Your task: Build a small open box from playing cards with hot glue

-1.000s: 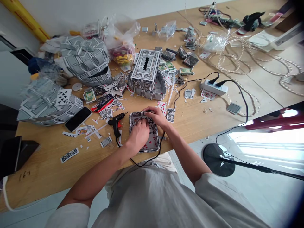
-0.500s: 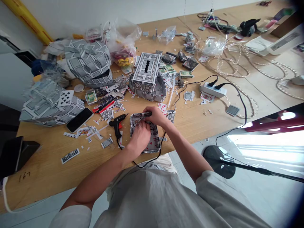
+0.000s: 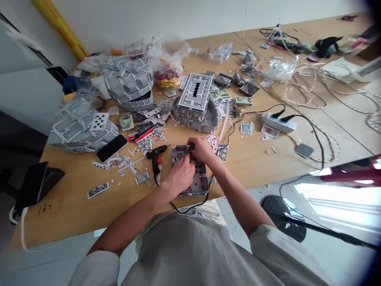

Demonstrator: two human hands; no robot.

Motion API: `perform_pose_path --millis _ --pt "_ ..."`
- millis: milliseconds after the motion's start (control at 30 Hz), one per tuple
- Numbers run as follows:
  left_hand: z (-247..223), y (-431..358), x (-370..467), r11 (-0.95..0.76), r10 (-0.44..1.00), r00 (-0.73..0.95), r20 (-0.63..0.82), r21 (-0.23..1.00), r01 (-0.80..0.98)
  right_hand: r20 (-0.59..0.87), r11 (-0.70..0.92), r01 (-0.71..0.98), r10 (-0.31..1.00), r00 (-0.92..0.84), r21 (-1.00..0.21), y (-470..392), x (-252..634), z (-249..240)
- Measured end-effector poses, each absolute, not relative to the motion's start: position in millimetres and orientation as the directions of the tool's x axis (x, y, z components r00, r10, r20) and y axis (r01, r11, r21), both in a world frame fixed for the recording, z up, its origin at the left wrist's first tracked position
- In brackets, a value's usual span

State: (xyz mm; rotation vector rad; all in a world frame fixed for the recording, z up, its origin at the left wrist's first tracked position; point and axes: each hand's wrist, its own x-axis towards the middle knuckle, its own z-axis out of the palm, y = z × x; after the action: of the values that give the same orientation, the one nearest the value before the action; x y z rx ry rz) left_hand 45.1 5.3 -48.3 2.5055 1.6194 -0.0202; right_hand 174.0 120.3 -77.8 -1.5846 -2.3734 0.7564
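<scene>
A shallow open box made of playing cards (image 3: 201, 186) sits at the table's near edge, its inside showing red and black pips. Bent round its far right rim, the fingers of my right hand (image 3: 201, 150) grip the wall. My left hand (image 3: 185, 171) reaches over the box's left side, fingers curled together near the far wall and close to my right fingertips. Whatever lies between those left fingers is hidden. Just left of the box lies a black glue gun (image 3: 155, 157) with an orange trigger, its cord looping past the box's near side.
Larger card-built containers (image 3: 127, 85) stand at the back left, and a card box with a slotted lid (image 3: 195, 93) stands beyond my hands. Left are a phone (image 3: 112, 148), a red-and-black cutter (image 3: 143, 133) and card scraps. A white power strip (image 3: 279, 122) lies right.
My left fingers were stretched down inside the box and are now curled up closer to my right hand. The right hand keeps its hold on the far rim. The whole view has shifted slightly.
</scene>
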Motion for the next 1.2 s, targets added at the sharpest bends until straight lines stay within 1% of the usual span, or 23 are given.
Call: perform_pose_path --millis 33,67,100,133,167,200,267,300,333,367,433,500,567,700,767,900,1200 --pt "-41 2 36 -0.416 0.901 0.430 -0.055 0.168 0.894 -0.121 0.303 0.807 0.902 -0.414 -0.506 120 174 -78" --pt "-34 -2 23 -0.433 0.898 0.440 0.024 0.238 0.870 -0.119 0.305 0.809 0.902 -0.415 -0.502 120 174 -79" --pt "-29 -7 6 -0.428 0.903 0.411 0.121 0.319 0.846 -0.119 0.306 0.812 0.903 -0.413 -0.497 120 174 -80" --pt "-26 -11 -14 -0.377 0.925 0.320 0.205 0.382 0.844 -0.119 0.305 0.815 0.904 -0.410 -0.492 120 174 -80" --pt "-26 -14 -38 -0.277 0.949 0.176 0.262 0.425 0.862 -0.120 0.303 0.819 0.906 -0.407 -0.487 120 174 -80" --pt "-29 -16 -64 -0.124 0.958 -0.012 0.288 0.448 0.886 -0.123 0.300 0.822 0.907 -0.404 -0.484 120 174 -80" --pt "-41 -17 -117 0.215 0.906 -0.343 0.249 0.428 0.878 -0.128 0.296 0.824 0.907 -0.401 -0.483 119 174 -80" --pt "-49 -16 -142 0.371 0.861 -0.467 0.202 0.381 0.847 -0.130 0.294 0.825 0.907 -0.399 -0.483 119 173 -79" --pt "-58 -14 -164 0.503 0.805 -0.570 0.164 0.324 0.802 -0.132 0.291 0.826 0.908 -0.397 -0.482 118 173 -79" --pt "-65 -13 -183 0.590 0.765 -0.634 0.116 0.269 0.761 -0.133 0.289 0.828 0.909 -0.395 -0.481 118 173 -78" --pt "-77 -11 -207 0.659 0.738 -0.675 0.016 0.198 0.725 -0.136 0.284 0.831 0.911 -0.390 -0.478 117 173 -77" --pt "-83 -13 -218 0.666 0.738 -0.674 -0.021 0.177 0.724 -0.137 0.282 0.833 0.912 -0.387 -0.475 117 173 -77" --pt "-86 -16 -220 0.667 0.731 -0.682 0.012 0.200 0.718 -0.140 0.280 0.835 0.912 -0.385 -0.474 118 173 -76" --pt "-88 -26 -221 0.678 0.665 -0.736 0.127 0.309 0.667 -0.147 0.276 0.837 0.912 -0.384 -0.474 119 173 -77" --pt "-88 -30 -223 0.684 0.632 -0.759 0.154 0.350 0.640 -0.148 0.278 0.835 0.910 -0.387 -0.475 119 174 -78" --pt "-89 -31 -227 0.690 0.606 -0.780 0.154 0.386 0.612 -0.141 0.279 0.827 0.910 -0.390 -0.488 119 175 -82" --pt "-96 -31 -228 0.671 0.644 -0.756 0.118 0.387 0.632 -0.131 0.270 0.830 0.917 -0.376 -0.487 119 175 -84"
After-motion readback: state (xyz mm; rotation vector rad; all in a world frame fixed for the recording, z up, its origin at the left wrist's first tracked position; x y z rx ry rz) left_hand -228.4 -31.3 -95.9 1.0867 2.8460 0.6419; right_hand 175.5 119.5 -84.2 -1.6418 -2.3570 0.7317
